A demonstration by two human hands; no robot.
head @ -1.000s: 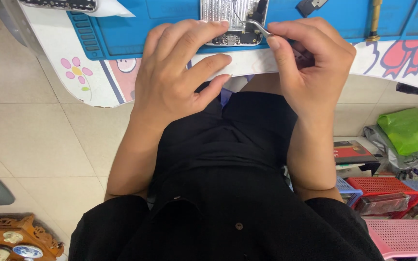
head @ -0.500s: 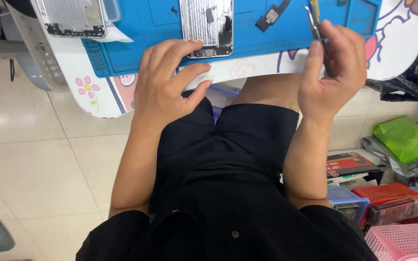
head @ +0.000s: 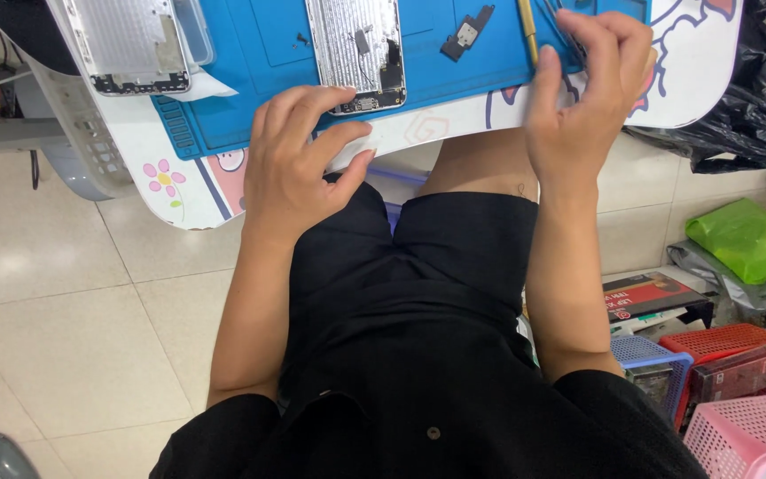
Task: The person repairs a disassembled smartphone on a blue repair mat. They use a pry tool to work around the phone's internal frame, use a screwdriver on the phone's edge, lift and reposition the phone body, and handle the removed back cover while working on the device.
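Landmark: one blue work mat (head: 268,62) on the little white table (head: 179,191)
Baskets: three on the floor well right of the mat, pink (head: 742,435), red (head: 729,341), blue (head: 653,355)
Phone shells: two, the opened phone (head: 356,49) mid-mat, a second shell (head: 130,44) at the mat's left edge
Hands: two; left hand (head: 299,164) lay loose, fingertips touching the opened phone's bottom edge, so the phone sat just above it
Right hand (head: 582,98): at the mat's right end, pinched around thin metal tweezers (head: 565,22)
Small bits: one yellow-handled tool (head: 527,22) just left of that hand, one black part (head: 467,31) between it and the phone
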